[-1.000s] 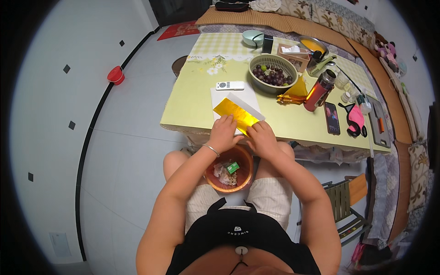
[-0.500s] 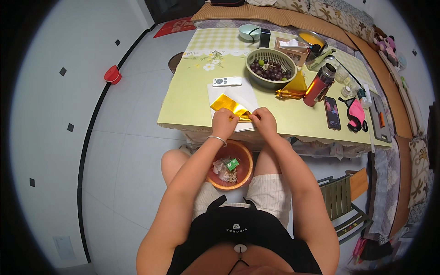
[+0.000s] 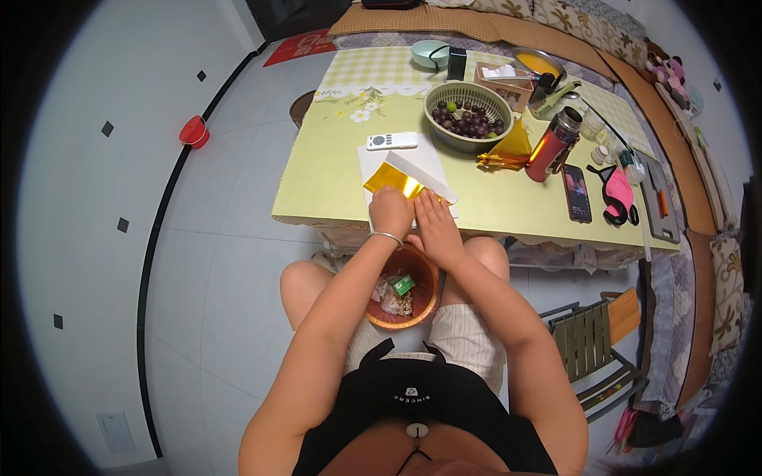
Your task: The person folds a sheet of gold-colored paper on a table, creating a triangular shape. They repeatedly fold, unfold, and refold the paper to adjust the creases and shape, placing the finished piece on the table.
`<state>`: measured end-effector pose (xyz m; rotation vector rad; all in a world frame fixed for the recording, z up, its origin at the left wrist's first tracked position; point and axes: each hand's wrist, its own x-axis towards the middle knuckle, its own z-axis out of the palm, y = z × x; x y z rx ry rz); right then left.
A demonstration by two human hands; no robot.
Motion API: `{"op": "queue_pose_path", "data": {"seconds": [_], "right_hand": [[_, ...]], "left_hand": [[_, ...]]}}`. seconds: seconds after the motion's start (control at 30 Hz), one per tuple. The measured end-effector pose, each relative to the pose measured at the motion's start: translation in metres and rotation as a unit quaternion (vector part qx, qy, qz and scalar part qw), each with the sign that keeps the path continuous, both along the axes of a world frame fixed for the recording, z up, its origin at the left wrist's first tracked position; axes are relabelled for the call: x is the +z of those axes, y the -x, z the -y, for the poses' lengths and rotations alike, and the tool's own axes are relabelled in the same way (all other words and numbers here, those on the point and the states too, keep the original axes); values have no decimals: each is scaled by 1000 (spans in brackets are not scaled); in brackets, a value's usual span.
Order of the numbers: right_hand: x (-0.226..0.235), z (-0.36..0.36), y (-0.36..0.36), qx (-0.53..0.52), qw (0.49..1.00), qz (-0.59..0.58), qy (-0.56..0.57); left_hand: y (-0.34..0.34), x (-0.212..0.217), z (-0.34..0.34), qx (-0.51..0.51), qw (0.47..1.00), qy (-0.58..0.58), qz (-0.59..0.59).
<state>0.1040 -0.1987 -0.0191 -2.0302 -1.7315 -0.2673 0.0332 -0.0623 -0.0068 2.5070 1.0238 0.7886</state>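
A sheet of gold foil paper (image 3: 386, 176) with a white back lies partly folded at the table's near edge, over a stack of white paper (image 3: 371, 162). My left hand (image 3: 391, 210) is closed on its lower left part, the fingertips curled under and out of sight. Beside it, my right hand (image 3: 436, 224) lies flat on the paper's lower right part with the fingers stretched out. The two hands nearly touch. A white remote control (image 3: 393, 141) rests just beyond the sheet. Folded gold foil pieces (image 3: 508, 151) stand to the right.
A strainer bowl of grapes (image 3: 469, 117), a red thermos (image 3: 554, 145), a phone (image 3: 576, 193) and a pink-and-black item (image 3: 616, 196) occupy the table's right side. Between my knees sits a brown waste bin (image 3: 432, 285). A folding chair (image 3: 583, 341) stands at the right.
My right hand has gone from pinching the foil's right end to lying flat on it, closer to my left hand. More of the sheet's white back now shows along the top edge.
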Motion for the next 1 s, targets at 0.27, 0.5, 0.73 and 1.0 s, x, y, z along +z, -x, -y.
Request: {"op": "queue_pose_path", "data": {"seconds": [0.27,0.5,0.73,1.0], "right_hand": [[-5,-6,-1,-31,998,-15,54],[-3,-5,0,-33,997,-1,69],[9,-2,3,-49,992,15,113],[24,7,-7,34,988,22,149]], "left_hand": [[0,1,0,-7,1000,-9,2],[-2,3,1,4,1000,1,-11],[0,3,1,-18,1000,5,-10],[52,10,-29,-110,990,-69,58]]}}
